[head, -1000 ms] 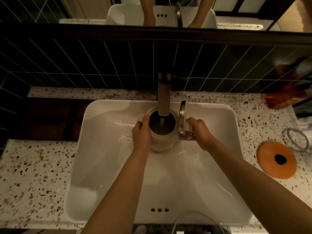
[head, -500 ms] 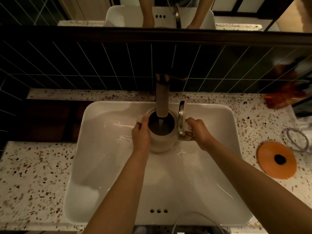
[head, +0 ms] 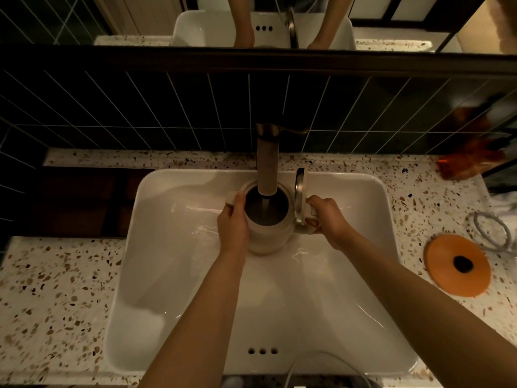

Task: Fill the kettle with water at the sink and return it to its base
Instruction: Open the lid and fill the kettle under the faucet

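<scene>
A white kettle (head: 267, 236) stands upright in the white sink (head: 173, 275), directly under the metal tap (head: 267, 161). Its lid (head: 300, 200) is flipped up on the right. A stream of water runs from the spout into the open mouth. My left hand (head: 233, 225) wraps the kettle's left side, thumb at the rim by the spout. My right hand (head: 327, 219) grips the handle on the right. The orange round kettle base (head: 457, 266) lies on the counter at the right, apart from the sink.
A speckled terrazzo counter (head: 56, 298) surrounds the sink. A grey cable loop (head: 492, 231) lies beside the base. An orange-red packet (head: 470, 161) sits at the back right. Dark tiles and a mirror rise behind the tap.
The kettle and both hands have stayed under the tap; water keeps running in. Only the view has shifted slightly.
</scene>
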`<action>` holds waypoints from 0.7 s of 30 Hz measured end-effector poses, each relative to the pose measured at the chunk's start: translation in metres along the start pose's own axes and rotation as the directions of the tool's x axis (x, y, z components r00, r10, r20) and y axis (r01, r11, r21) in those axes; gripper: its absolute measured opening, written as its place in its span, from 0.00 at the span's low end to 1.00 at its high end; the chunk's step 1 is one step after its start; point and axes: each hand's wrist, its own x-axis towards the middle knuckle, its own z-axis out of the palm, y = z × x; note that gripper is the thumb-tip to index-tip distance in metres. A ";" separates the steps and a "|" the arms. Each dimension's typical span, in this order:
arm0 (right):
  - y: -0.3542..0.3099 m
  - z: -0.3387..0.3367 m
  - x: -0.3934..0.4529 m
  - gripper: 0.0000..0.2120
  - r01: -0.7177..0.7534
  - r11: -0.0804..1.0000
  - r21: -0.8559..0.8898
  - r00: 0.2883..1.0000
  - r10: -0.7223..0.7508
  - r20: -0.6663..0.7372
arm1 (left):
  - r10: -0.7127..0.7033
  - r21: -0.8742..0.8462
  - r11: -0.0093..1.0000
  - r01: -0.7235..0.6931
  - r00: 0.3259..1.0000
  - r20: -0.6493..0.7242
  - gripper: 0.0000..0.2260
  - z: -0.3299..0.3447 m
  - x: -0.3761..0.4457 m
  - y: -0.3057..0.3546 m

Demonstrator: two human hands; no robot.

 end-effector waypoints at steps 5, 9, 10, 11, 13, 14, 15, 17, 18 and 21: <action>0.000 0.000 0.000 0.15 -0.004 1.000 0.009 1.000 0.004 0.004 | 0.001 -0.014 1.000 -0.001 1.000 -0.004 0.08 0.001 0.000 0.001; 0.000 0.000 0.001 0.16 -0.008 1.000 0.003 1.000 0.008 0.006 | 0.004 -0.008 1.000 -0.004 1.000 -0.007 0.08 0.001 0.000 0.001; 0.000 0.000 0.001 0.15 -0.008 1.000 0.002 1.000 0.008 0.007 | 0.004 -0.007 1.000 -0.004 1.000 -0.007 0.08 0.001 0.000 0.001; 0.000 0.000 0.002 0.15 -0.008 1.000 0.000 1.000 0.008 0.007 | 0.003 -0.006 1.000 -0.003 1.000 -0.007 0.08 0.001 0.000 0.001; 0.001 -0.001 0.002 0.15 -0.009 1.000 -0.002 1.000 0.009 0.008 | 0.000 -0.002 1.000 -0.001 1.000 -0.008 0.08 0.001 0.000 0.001; 0.001 -0.001 0.002 0.16 -0.010 1.000 -0.001 1.000 0.010 0.010 | 0.001 0.000 1.000 -0.001 1.000 -0.009 0.08 0.001 0.000 0.001; 0.001 -0.001 0.002 0.16 -0.012 1.000 0.000 1.000 0.012 0.010 | 0.002 0.002 1.000 -0.002 1.000 -0.010 0.08 0.001 0.000 0.001; 0.000 -0.001 0.002 0.15 -0.015 1.000 0.001 1.000 0.015 0.010 | 0.005 0.002 1.000 -0.005 1.000 -0.014 0.08 0.001 -0.001 0.002; 0.000 -0.001 0.002 0.15 -0.017 1.000 0.002 1.000 0.017 0.007 | 0.005 0.000 1.000 -0.005 1.000 -0.013 0.08 0.002 -0.001 0.002; 0.000 -0.001 0.001 0.15 -0.013 1.000 0.003 1.000 0.013 0.007 | 0.004 -0.008 1.000 -0.004 1.000 -0.007 0.08 0.002 -0.002 0.002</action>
